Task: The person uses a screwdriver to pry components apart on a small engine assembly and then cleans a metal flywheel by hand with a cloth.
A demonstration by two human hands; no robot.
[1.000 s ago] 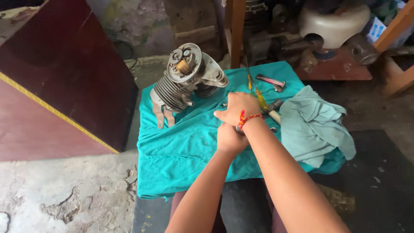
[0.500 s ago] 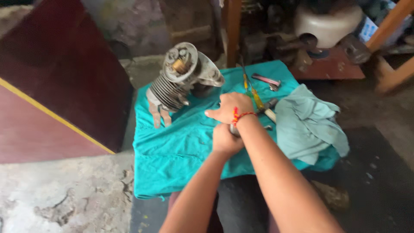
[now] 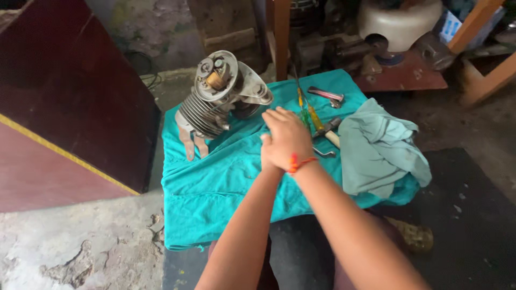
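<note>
As before, right hand (image 3: 287, 137) apparently covers left hand (image 3: 267, 153).

A bright teal cloth (image 3: 226, 182) covers the table. A dull grey metal engine part with thin fins (image 3: 215, 104) has a brassy yellow middle. The right hand (image 3: 287, 137) wears an orange-red thread band (image 3: 300, 162). The crumpled rag (image 3: 379, 147) is pale green. The big wooden board (image 3: 70, 96) is dark red with a yellow edge.

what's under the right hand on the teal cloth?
The right hand lies over the left hand, above the teal cloth. A small metal piece pokes out beside it. Whatever the left hand holds is covered.
</note>
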